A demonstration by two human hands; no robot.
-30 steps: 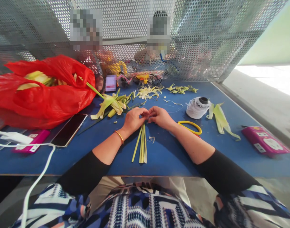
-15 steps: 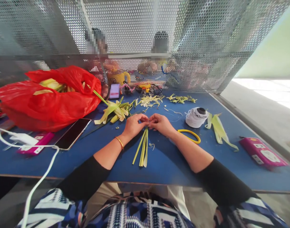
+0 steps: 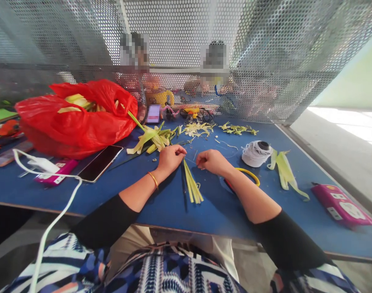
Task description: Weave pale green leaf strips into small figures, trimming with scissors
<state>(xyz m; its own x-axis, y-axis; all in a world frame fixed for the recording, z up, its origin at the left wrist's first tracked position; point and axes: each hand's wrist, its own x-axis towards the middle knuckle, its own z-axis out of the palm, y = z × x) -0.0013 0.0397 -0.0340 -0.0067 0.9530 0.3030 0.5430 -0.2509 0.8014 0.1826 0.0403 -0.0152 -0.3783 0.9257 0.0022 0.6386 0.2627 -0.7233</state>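
A bundle of corn husk strips (image 3: 192, 184), pale yellow-green, narrow and flat, narrows to its top end, pinched in the left hand (image 3: 170, 159). It slants down rightward over the blue tabletop (image 3: 166, 205), lower ends fanned slightly apart.

Blue table (image 3: 164, 207), red bag (image 3: 82, 130), dark phone (image 3: 102, 164), white thread spool (image 3: 255, 155) (upright), pale husk (image 3: 283, 169)

The flat, deep-blue bench (image 3: 216, 215) sets off a slender yellow-green bundle of leaf strips (image 3: 192, 183) and a broad, curled, pale green leaf (image 3: 283, 171) with creamy tones. Bright red colours the crumpled plastic bag (image 3: 103, 134); the rounded spool of white thread (image 3: 253, 156) has a black core. The boxy magenta plastic block (image 3: 341, 203) bears white patches. Plain black fabric sleeves (image 3: 105, 219) meet a cloth shirt (image 3: 173, 272) patterned in blue, black and white, while the thin round bracelet (image 3: 153, 180) is gold.
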